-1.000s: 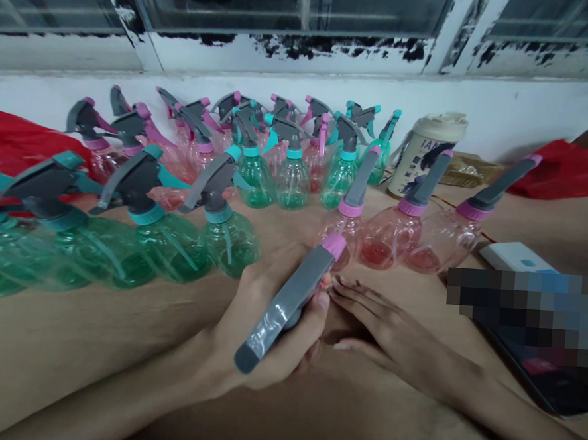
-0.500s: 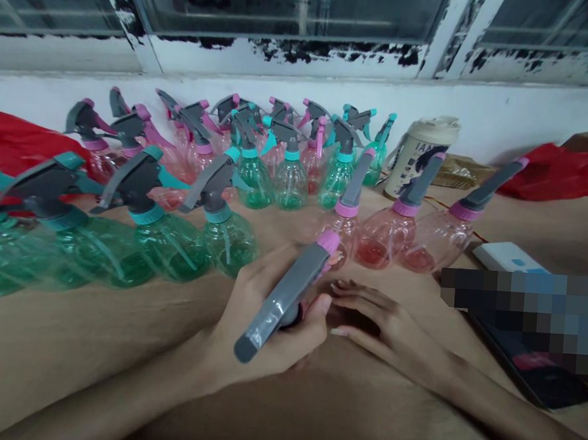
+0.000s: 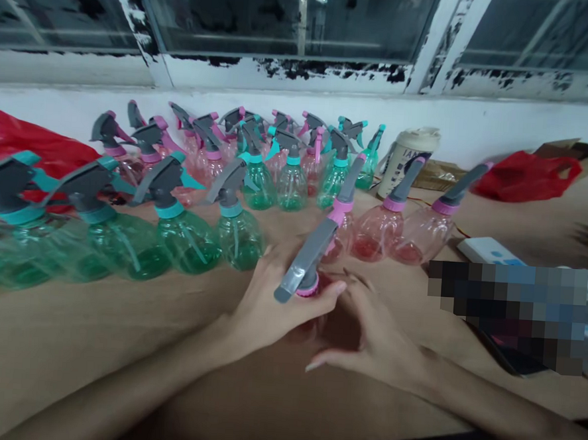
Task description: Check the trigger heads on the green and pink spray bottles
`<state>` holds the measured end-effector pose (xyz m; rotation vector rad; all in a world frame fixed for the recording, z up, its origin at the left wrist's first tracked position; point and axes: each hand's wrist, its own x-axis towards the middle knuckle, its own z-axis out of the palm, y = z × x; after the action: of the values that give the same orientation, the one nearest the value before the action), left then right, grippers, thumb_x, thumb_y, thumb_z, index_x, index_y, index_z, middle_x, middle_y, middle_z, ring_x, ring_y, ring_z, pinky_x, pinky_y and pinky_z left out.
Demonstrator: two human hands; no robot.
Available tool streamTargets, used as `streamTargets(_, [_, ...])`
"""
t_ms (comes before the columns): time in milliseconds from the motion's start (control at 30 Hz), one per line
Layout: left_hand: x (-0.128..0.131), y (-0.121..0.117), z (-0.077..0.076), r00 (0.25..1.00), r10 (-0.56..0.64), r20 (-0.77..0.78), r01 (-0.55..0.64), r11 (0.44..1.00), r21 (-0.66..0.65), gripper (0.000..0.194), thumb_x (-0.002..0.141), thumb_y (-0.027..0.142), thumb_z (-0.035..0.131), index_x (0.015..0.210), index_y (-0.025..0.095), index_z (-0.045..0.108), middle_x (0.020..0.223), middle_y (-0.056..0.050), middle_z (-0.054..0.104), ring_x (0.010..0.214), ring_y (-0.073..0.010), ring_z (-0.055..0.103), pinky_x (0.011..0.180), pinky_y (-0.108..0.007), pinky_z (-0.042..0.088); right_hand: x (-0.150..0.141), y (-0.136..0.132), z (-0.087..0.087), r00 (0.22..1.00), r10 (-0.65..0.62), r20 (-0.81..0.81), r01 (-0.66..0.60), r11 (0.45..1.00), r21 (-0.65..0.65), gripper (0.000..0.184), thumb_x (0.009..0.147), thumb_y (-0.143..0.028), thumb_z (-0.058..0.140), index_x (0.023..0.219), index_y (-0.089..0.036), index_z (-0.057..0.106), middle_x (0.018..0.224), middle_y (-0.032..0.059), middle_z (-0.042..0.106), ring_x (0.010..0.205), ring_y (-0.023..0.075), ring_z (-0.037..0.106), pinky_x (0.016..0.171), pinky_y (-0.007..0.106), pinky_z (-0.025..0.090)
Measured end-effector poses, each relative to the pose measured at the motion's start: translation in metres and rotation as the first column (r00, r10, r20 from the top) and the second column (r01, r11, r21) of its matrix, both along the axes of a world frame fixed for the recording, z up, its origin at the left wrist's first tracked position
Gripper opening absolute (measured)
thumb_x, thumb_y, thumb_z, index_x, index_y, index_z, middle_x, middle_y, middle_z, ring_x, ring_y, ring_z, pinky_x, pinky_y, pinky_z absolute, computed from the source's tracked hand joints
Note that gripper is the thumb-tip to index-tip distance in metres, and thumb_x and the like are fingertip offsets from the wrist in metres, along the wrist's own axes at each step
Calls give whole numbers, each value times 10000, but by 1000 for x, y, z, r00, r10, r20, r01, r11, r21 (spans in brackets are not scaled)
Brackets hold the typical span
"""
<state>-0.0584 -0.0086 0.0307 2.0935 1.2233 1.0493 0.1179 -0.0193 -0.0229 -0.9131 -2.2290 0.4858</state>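
In the middle of the head view, my left hand (image 3: 272,301) is wrapped round the neck of a spray bottle (image 3: 310,254) with a grey head and pink collar. Its pink nozzle points away from me, and my hand hides most of the body. Just right of it, my right hand (image 3: 384,338) curves beside the bottle with thumb and fingers apart; whether the fingertips touch it I cannot tell. Behind stand pink spray bottles (image 3: 377,235) in a short row. To the left, green spray bottles (image 3: 185,243) with turquoise collars form another row.
More pink and green spray bottles (image 3: 292,183) crowd against the wall. A printed cup (image 3: 407,162), a red plastic bag (image 3: 528,176) and a cardboard box (image 3: 572,151) are back right. A white device (image 3: 489,250) lies near a blurred-out patch. Another red bag (image 3: 34,148) is at left.
The held spray bottle has turned more upright, so its pink collar now shows. My right hand has come in lower beside it, its thumb spread away from the fingers. The view has shifted slightly.
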Motion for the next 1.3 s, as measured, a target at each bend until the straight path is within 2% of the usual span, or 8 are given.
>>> streamTargets(200, [-10,-4,-6,996,74,-56,-73,997,16,542,726,403,682,1202,238,482,1205,-72,580,1103,-291,550,955,-500,422,-25,-5,13,995,-103,-15,103,994,39,774,662,-559,696,1284,-213,392,1245,110,549,1155,287,486,944,471,389])
streamTargets(333, [-27,-14,-10,994,96,-50,-97,995,-24,635,774,393,647,1316,243,353,1317,-87,489,1191,-279,478,996,-494,386,-31,-3,18,983,-185,18,182,977,110,667,716,-567,638,1204,-163,428,1130,127,602,1058,295,536,870,475,415])
streamTargets(400, [-38,-22,-13,992,125,-10,-125,992,-6,625,797,369,629,1329,249,325,1348,-79,454,1220,-257,449,1013,-465,383,-34,0,21,966,-245,85,231,961,152,610,734,-587,606,1129,-140,481,1063,127,616,1004,299,542,835,469,415])
streamTargets(500, [-53,-37,-20,986,168,-7,-167,984,67,481,838,310,582,1271,246,384,1279,-63,491,1175,-222,485,983,-413,425,-39,10,25,915,-356,189,298,914,277,651,732,-626,580,1101,-93,527,1035,148,601,981,316,512,802,456,398])
streamTargets(700, [-73,-65,-36,948,176,-265,-161,984,79,345,874,248,506,1206,266,413,1177,-42,507,1037,-200,555,895,-392,489,-55,32,26,845,-467,259,350,851,392,719,740,-674,518,1135,-73,534,1067,177,597,983,328,494,778,441,358])
streamTargets(900, [-75,-69,-56,788,137,-601,-8,977,212,364,875,233,478,1235,209,433,1292,-101,470,1157,-267,486,955,-472,447,-63,48,26,806,-538,248,404,805,434,717,721,-670,549,1100,-62,544,1035,177,622,975,335,514,786,432,346])
streamTargets(1067, [-73,-64,-66,721,132,-681,24,976,215,414,897,337,471,1278,179,436,1380,-117,430,1252,-281,413,988,-479,426,-66,57,27,778,-567,271,424,792,440,712,719,-642,583,1109,-46,550,1088,200,614,985,340,507,817,438,341])
streamTargets(1300, [-73,-59,-71,715,97,-692,38,983,178,446,908,384,443,1305,180,444,1408,-124,420,1289,-292,385,1015,-502,392,-70,63,28,785,-569,246,434,788,437,704,734,-598,601,1148,-32,543,1102,214,596,1021,346,477,839,457,353])
